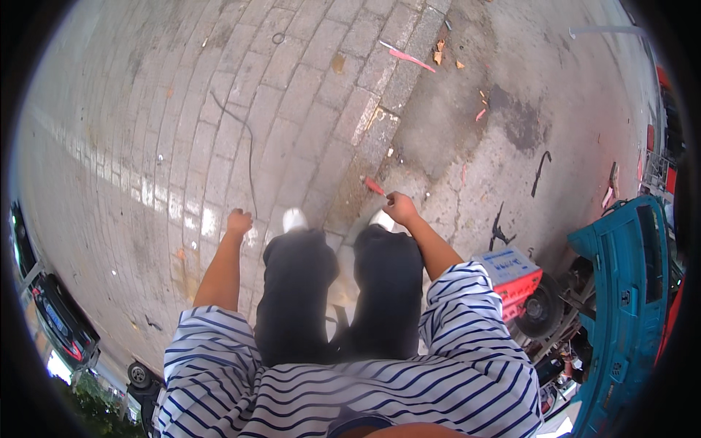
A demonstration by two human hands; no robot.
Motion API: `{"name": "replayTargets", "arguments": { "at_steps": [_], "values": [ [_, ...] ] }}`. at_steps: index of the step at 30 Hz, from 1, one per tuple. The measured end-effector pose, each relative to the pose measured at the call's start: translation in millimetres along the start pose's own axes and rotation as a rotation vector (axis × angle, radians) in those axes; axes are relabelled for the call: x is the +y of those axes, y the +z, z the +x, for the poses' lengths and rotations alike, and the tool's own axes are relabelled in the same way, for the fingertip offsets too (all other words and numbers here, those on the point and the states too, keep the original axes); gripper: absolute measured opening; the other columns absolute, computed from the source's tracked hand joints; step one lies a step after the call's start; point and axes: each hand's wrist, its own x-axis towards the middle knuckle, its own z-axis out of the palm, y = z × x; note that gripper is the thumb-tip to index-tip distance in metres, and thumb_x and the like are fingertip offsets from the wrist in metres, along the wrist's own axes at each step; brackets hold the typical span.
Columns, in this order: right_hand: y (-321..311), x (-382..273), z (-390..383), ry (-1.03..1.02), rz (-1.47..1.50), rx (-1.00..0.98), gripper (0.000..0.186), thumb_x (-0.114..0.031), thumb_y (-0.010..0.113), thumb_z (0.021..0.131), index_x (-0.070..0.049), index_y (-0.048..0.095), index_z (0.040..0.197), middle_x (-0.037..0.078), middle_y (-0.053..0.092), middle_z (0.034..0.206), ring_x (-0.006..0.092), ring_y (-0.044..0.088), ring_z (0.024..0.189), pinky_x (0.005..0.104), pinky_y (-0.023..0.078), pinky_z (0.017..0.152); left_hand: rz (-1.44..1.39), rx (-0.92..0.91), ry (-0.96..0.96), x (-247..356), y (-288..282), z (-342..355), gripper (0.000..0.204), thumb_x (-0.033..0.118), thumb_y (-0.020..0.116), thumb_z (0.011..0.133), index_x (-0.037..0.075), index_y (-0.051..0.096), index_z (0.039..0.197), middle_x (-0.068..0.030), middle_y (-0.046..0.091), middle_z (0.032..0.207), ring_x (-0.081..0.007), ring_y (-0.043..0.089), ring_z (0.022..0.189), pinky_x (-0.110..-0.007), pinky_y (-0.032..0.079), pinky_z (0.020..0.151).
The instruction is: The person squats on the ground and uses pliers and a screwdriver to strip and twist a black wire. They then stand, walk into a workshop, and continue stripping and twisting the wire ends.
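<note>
Brick pavement (285, 124); right hand (399, 209) clamped on red tool (374, 187); left hand (239, 222), grip unclear; lettered box (507, 266).

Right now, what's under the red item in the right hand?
Dirty, brownish ground shows around the red item. The patch directly beneath is hidden by the item itself, and the right hand covers its near end.
</note>
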Motion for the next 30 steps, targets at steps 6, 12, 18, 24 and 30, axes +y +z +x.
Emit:
{"name": "replayTargets", "arguments": {
  "at_steps": [6,12,18,24,30],
  "values": [
    [0,56,64,-0.262,-0.166,-0.076,0.049,-0.022,0.072,0.071,0.001,0.059,0.112,0.022,0.062,0.109,0.0355,0.060,0.100,0.0410,0.048,0.087,0.551,0.140,0.041,26,29,82,0.063,0.021,0.062,0.074,-0.010,0.043,0.125,-0.0287,0.056,0.118,-0.0354,0.058,0.109,-0.041,0.048,0.091],
    [29,63,95,-0.355,-0.195,-0.052,0.054,-0.027,0.077,0.071,-0.003,0.052,0.112,0.022,0.057,0.103,0.0402,0.057,0.096,0.0446,0.046,0.083,0.619,0.289,0.093,109,45,125,0.069,0.025,0.062,0.074,-0.008,0.037,0.130,-0.0288,0.043,0.133,-0.0387,0.048,0.121,-0.042,0.041,0.101],
    [51,63,99,-0.352,-0.183,-0.157,0.033,-0.019,0.068,0.077,-0.001,0.051,0.098,0.022,0.056,0.098,0.0412,0.057,0.093,0.0461,0.046,0.080,0.734,0.373,0.200,123,66,145,0.051,0.018,0.061,0.075,-0.007,0.047,0.116,-0.0297,0.051,0.124,-0.0373,0.050,0.119,-0.042,0.042,0.099],
    [85,76,119,-0.043,0.465,-0.127,0.024,-0.019,0.063,0.079,-0.005,0.052,0.095,0.018,0.059,0.088,0.0388,0.059,0.086,0.0434,0.047,0.075,0.800,0.155,0.278,109,67,163,0.037,0.017,0.052,0.081,0.004,0.055,0.115,-0.0210,0.057,0.121,-0.0343,0.054,0.115,-0.043,0.043,0.097],
    [12,72,80,-0.140,0.114,0.167,0.023,-0.015,0.066,0.071,-0.009,0.052,0.088,0.012,0.061,0.078,0.0341,0.061,0.076,0.0429,0.047,0.065,0.737,0.355,0.638,130,72,156,0.020,0.015,0.052,0.083,0.002,0.062,0.095,-0.0202,0.066,0.086,-0.0376,0.065,0.080,-0.043,0.053,0.072]
  ]
}}
